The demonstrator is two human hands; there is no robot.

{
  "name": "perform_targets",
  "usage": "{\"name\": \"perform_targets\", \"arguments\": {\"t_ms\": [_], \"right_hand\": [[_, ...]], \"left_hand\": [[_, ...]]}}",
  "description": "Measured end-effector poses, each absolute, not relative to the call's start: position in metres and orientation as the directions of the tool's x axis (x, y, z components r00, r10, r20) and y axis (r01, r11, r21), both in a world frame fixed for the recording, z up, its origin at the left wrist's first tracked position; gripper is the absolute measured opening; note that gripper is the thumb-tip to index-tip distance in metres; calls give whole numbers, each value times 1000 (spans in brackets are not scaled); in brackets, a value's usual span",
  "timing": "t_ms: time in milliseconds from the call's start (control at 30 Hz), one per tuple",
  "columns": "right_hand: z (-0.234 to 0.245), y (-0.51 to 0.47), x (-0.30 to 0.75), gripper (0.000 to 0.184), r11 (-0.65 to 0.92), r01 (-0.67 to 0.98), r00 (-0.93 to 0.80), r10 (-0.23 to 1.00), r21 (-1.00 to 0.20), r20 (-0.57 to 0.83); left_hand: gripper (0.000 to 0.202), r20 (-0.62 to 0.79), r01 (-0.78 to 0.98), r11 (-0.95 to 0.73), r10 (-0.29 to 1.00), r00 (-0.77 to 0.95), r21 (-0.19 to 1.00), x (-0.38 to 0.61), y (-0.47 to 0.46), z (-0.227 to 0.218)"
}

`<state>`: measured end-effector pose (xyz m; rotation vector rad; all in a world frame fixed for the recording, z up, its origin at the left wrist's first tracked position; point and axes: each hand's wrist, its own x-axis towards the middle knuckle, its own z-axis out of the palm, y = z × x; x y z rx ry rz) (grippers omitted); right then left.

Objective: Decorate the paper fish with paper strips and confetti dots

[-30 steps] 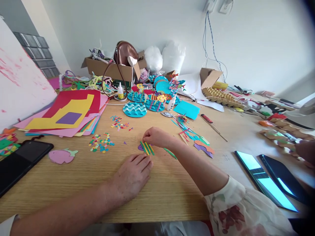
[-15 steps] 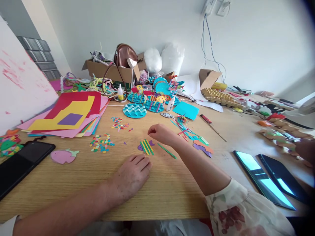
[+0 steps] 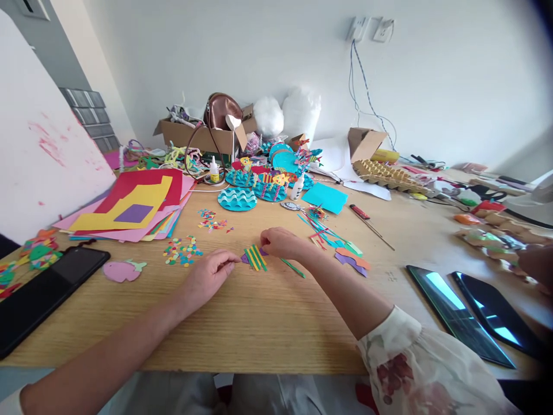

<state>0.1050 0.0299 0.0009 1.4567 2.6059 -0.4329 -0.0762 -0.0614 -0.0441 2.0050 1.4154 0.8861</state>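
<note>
Head view. A striped paper fish [image 3: 256,257] lies flat on the wooden table [image 3: 268,323], between the two hands. The left hand [image 3: 206,278] lies just left of it, thumb and forefinger pinched together at its purple tip. The right hand [image 3: 279,242] rests at its far right edge, fingers loosely curled; whether they grip the paper cannot be told. A green paper strip [image 3: 294,268] lies just right of the fish, beneath the right wrist.
</note>
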Motion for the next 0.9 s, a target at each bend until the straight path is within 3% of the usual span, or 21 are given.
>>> {"name": "perform_targets", "arguments": {"t_ms": [200, 467, 733, 900], "right_hand": [[1, 32, 107, 15, 457, 849, -517, 823, -265, -235], [-2, 24, 103, 24, 446, 817, -518, 846, -365, -125], [21, 0, 100, 19, 522, 741, -558, 829, -421, 47], [29, -9, 99, 16, 509, 590, -582, 806, -627, 106]], "left_hand": [[24, 172, 592, -235, 972, 162, 771, -75, -58, -49], [21, 204, 544, -238, 971, 122, 805, -72, -59, -50], [32, 56, 169, -42, 995, -80, 985, -72, -61, -53], [29, -34, -171, 16, 995, -99, 985, -74, -61, -49]]}}
